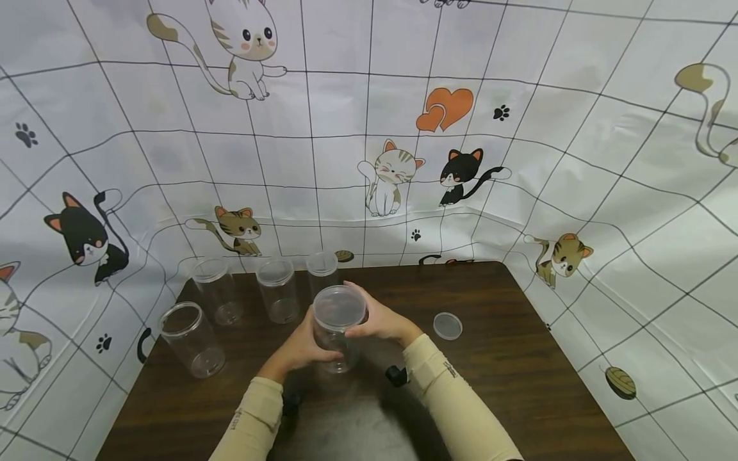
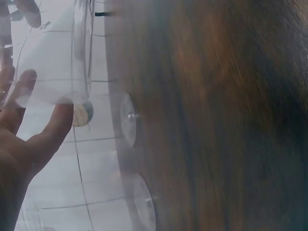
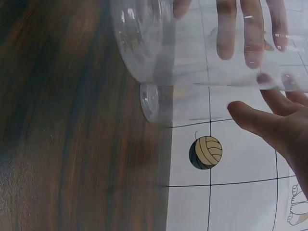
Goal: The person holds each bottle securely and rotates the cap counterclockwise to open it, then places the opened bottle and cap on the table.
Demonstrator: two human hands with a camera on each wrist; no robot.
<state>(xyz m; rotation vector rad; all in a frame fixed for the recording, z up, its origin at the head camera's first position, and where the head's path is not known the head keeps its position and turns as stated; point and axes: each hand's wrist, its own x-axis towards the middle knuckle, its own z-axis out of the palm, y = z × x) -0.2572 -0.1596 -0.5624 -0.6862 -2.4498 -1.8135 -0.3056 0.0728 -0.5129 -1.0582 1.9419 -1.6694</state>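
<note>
A clear jar (image 1: pixel 337 339) with a frosted round lid (image 1: pixel 340 307) on top stands between my two hands over the middle of the table. My left hand (image 1: pixel 305 342) grips its left side, with the thumb across the front. On the other side my right hand (image 1: pixel 379 317) holds the jar near the top, thumb in front and fingers behind. In the left wrist view, fingers (image 2: pixel 60 120) lie against the clear wall. Through the jar in the right wrist view, fingertips (image 3: pixel 252 53) of the far hand show. Whether its base touches the table, I cannot tell.
Three clear jars stand along the back left: one at the left (image 1: pixel 216 291), a middle one (image 1: pixel 278 294) and one behind my hands (image 1: pixel 323 272). Nearer, another clear jar (image 1: pixel 193 342) looks lidless. A loose round lid (image 1: pixel 448 326) lies right on the brown table (image 1: pixel 507 384).
</note>
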